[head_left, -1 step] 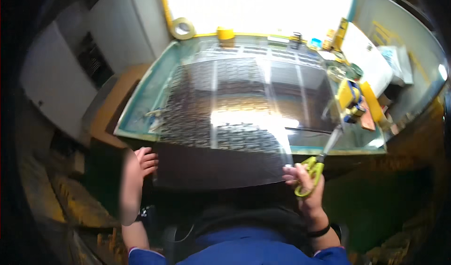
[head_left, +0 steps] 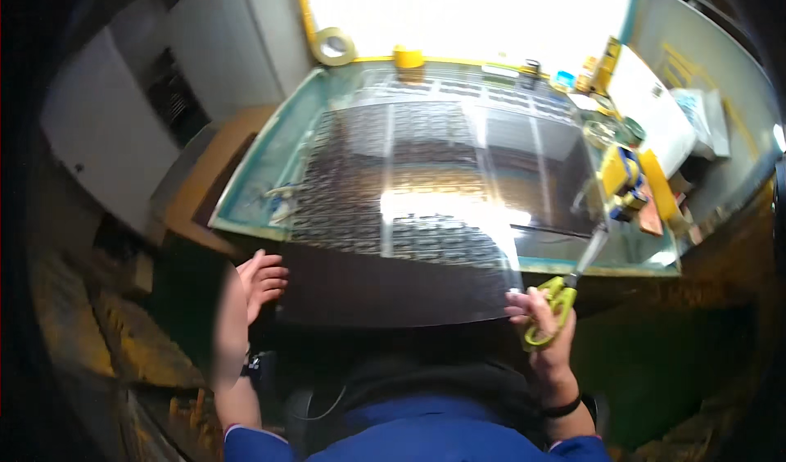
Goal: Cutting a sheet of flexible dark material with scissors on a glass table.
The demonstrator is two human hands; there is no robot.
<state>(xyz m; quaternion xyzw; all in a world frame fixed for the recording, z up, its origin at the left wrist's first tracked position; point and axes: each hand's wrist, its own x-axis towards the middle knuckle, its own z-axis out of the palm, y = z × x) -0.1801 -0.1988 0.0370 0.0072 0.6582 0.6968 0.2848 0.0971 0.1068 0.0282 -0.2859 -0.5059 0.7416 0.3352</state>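
Note:
A dark, glossy film sheet (head_left: 393, 294) with rows of fine pattern lies across a glass-topped light table (head_left: 237, 204). Its plain dark near strip hangs over the table's front edge. My left hand (head_left: 262, 282) is open beside the sheet's near left corner, fingers spread; whether the fingertips touch the film I cannot tell. In my right hand (head_left: 553, 331) is a pair of scissors (head_left: 571, 281) with yellow-green handles, blades pointing away over the table edge. The fingertips of that hand are at the sheet's near right corner.
Tape rolls, one pale (head_left: 334, 46) and one yellow (head_left: 408, 56), stand along the bright back panel (head_left: 467, 11). A yellow-and-blue tape dispenser (head_left: 620, 171), a clear round dish (head_left: 600, 132) and a white board (head_left: 651, 106) crowd the right side. A brown board (head_left: 192, 204) lies left of the table.
The whole view has shifted slightly, so things appear a little further right. Both hands keep about the same place against the sheet, and the scissors stay in my right hand.

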